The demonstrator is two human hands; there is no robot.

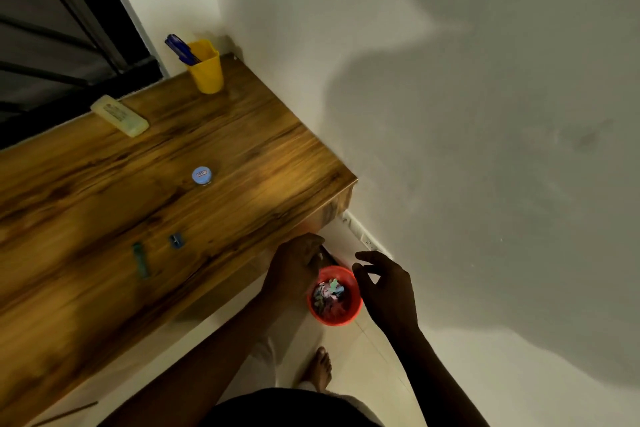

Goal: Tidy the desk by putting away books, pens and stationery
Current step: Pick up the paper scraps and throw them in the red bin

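Note:
A red bin (349, 317) with paper scraps in it stands on the floor by the desk's near right corner. My left hand (294, 265) hovers at the desk edge just above the bin's left rim, fingers bunched downward; whether they hold anything is hidden. My right hand (386, 291) hangs to the right of the bin with loosely spread fingers and holds nothing. On the wooden desk (104, 253) lie a blue sharpener (176, 241), a green stick-shaped item (140, 259), a small round blue-lidded pot (202, 176) and a pale yellowish case (119, 115). A yellow cup (206, 71) holds blue pens (180, 48).
The desk's right end meets a plain wall (485, 114). A wall socket (367, 241) sits low beside the bin. My bare foot (320, 369) stands on the pale floor below the bin. A dark window frame (52, 28) runs behind the desk.

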